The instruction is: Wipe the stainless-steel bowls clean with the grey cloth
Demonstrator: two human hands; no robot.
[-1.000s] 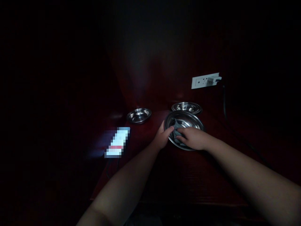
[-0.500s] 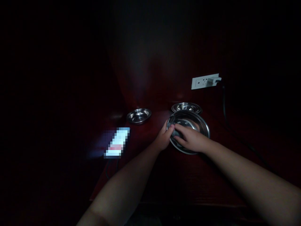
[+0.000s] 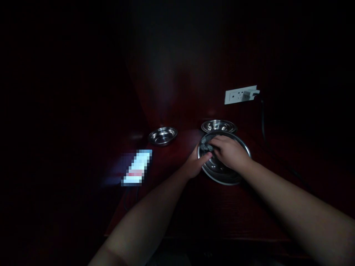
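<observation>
To be kept steady, a round silver metal bowl (image 3: 222,174) is pinched by the left hand (image 3: 193,164). Inside, crumpled grey cloth (image 3: 205,145) seems pinched by the right hand (image 3: 231,152).

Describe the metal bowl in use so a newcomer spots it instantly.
Over the dark red tabletop, the left hand grips a shiny round bowl while the right hand holds grey cloth inside. Unlike the smaller bowl at left and the dish just behind, this one is held.

Shiny metal bowl (image 3: 222,174), tilted, gray cloth (image 3: 206,145) bunched inside near its rim
</observation>
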